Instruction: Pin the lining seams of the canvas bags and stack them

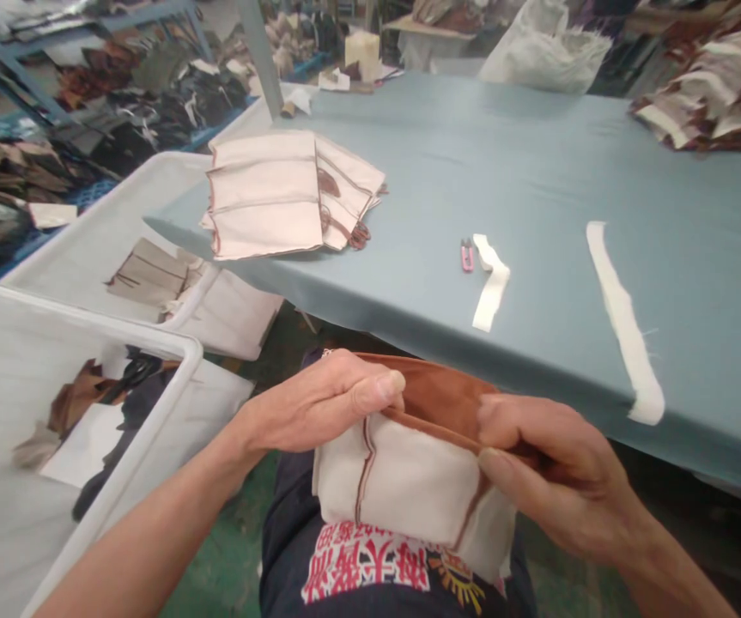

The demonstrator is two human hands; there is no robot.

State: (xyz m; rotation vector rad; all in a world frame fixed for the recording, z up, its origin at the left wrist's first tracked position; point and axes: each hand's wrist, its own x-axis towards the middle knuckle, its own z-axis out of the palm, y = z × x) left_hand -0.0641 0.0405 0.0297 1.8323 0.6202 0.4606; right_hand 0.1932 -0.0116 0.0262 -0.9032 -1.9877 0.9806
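A cream fabric pouch (418,476) with a brown lining and brown seams rests over my lap, its mouth facing up. My left hand (324,399) is closed over the rim at its left side, thumb on top. At the right side, my right hand (554,472) pinches the brown edge between thumb and fingers; some of those fingers are hidden inside the opening. On the table (422,172) ahead lie pink thread snips (466,256), a short cream fabric strip (491,283) and a longer cream strip (628,326).
Stacked cream pieces with brown edging (267,193) lie at the table's left end. White bins (183,343) holding fabric pieces stand at my left. A cloth heap (718,90) sits far right, and a white sack (547,51) stands at the back.
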